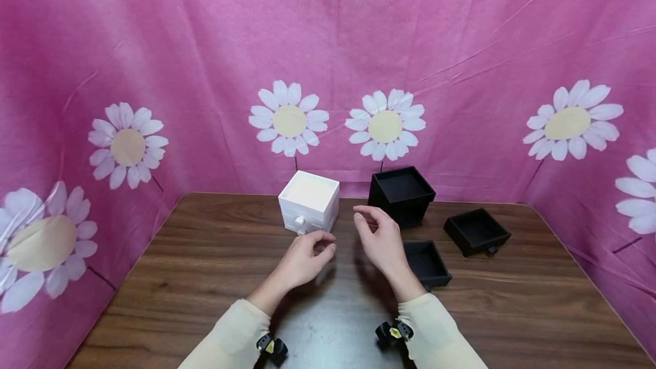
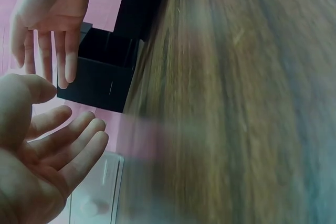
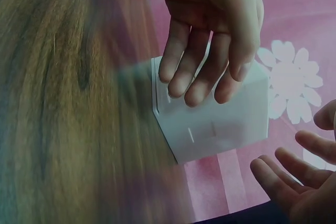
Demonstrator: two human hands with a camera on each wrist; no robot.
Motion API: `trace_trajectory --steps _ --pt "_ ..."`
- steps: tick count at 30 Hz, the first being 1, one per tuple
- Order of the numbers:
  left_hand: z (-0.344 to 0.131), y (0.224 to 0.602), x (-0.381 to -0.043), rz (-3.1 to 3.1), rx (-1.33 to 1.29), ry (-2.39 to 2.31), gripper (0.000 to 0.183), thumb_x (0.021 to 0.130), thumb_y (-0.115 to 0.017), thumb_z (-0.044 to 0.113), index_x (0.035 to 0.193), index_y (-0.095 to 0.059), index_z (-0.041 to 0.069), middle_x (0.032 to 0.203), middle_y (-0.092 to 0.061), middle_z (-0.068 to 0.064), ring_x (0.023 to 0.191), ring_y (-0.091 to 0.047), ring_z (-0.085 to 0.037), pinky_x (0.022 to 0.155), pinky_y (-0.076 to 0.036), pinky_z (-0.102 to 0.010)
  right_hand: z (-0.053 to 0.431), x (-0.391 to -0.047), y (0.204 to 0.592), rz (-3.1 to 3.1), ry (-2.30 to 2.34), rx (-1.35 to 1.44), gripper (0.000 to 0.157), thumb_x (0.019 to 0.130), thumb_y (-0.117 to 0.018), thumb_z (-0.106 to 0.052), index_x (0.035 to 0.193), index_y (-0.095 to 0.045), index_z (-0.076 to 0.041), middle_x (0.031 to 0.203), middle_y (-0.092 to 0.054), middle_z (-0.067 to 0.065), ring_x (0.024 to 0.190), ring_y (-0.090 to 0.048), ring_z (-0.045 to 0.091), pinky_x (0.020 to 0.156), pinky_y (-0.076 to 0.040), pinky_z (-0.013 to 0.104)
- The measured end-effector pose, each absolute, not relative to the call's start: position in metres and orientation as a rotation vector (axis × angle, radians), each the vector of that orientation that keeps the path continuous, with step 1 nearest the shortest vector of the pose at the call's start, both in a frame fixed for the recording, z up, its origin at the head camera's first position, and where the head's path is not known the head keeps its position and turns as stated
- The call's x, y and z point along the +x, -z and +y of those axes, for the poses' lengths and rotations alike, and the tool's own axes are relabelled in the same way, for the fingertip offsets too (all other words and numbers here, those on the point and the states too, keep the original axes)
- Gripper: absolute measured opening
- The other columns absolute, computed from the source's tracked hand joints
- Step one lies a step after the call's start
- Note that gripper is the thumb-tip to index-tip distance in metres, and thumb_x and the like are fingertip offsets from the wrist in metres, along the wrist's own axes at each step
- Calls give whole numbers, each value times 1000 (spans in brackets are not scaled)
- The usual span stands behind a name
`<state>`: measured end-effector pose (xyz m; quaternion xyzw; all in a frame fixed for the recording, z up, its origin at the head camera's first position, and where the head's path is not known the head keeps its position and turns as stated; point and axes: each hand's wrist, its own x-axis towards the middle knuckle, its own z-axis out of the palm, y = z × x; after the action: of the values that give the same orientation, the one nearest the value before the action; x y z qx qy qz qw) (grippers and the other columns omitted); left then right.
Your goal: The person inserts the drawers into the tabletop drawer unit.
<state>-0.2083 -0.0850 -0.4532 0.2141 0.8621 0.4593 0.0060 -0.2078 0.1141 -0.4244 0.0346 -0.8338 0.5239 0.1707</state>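
My left hand (image 1: 302, 261) hovers in front of the white box (image 1: 310, 192), fingers relaxed and holding nothing. Two small white knobs show on that box's front, near its foot. To the right, my right hand (image 1: 380, 241) hangs loosely, with its fingertips just left of the black box (image 1: 401, 209) and nothing in its grasp. Both palms turn toward each other; the left wrist view has the left hand (image 2: 39, 166) with fingers spread apart. Beside the right wrist lies a small black drawer (image 1: 427, 263), partly hidden by the arm.
Another black drawer (image 1: 476, 231) with a small pull lies farther right on the wooden table (image 1: 205, 266). A pink curtain (image 1: 215, 44) with white daisies hangs around the table's back and sides. Each sleeve carries a small black camera.
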Motion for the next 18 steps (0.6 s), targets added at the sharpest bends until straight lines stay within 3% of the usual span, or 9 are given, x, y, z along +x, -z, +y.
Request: trace_trajectory --steps 18 --pt "-63 460 -214 2684 682 -1456 25 104 -65 17 118 -76 -1 106 -80 -10 94 -76 -17 86 -60 -29 141 -193 422 -2422 -1392 44 22 106 -67 -17 122 -80 -10 116 -81 12 94 -73 14 81 -54 21"
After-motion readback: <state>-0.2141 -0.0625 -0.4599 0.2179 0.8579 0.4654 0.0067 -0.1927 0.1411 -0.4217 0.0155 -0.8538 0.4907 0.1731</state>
